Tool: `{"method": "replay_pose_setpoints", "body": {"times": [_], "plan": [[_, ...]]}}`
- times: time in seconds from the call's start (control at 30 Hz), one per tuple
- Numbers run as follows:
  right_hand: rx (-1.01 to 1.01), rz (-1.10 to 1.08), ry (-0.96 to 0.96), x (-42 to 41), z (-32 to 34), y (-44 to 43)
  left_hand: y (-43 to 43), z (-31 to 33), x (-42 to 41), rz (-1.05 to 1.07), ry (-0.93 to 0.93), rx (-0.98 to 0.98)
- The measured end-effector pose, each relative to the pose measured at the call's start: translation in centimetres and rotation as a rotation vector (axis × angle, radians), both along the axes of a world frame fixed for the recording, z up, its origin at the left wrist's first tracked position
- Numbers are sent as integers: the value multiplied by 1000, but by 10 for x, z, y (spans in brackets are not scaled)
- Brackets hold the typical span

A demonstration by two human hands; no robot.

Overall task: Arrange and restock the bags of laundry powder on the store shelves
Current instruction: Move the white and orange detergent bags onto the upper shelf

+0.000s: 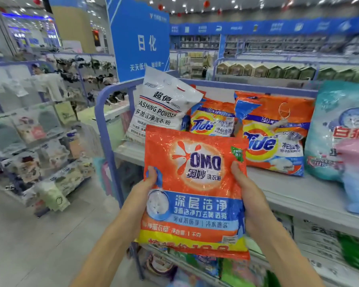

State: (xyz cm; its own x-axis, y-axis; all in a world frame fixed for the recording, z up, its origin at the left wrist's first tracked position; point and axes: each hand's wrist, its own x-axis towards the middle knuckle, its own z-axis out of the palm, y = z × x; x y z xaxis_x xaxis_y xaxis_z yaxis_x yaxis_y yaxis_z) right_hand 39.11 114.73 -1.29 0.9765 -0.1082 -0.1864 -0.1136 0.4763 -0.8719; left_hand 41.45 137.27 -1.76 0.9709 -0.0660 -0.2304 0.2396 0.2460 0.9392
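Two hands hold one OMO bag (pixel 195 193) upright in the air, just short of the top shelf (pixel 288 193): the left hand (pixel 142 189) grips its left edge and the right hand (pixel 249 193) its right edge, thumbs curled over the front. Step in hand, as judged: bringing a bag to its place. Beyond the left hand leans a white washing-powder bag (pixel 162 108); beyond the right hand stand a small Tide bag (pixel 211 121) and a large Tide bag (pixel 276 133). The next move calls for setting the bag on the shelf board ahead of the right hand, label outward
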Motion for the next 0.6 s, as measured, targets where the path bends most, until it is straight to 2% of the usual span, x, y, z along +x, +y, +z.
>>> {"method": "replay_pose_setpoints", "body": {"times": [0.23, 0.37, 0.6], "plan": [[1, -153, -74, 88, 33, -10, -17, 28, 117, -84, -85, 30], [-55, -211, -74, 133, 53, -17, -28, 39, 181, -97, -176, 73], [-231, -347, -71, 203, 60, -32, -56, 42, 264, -135, -168, 164]]}}
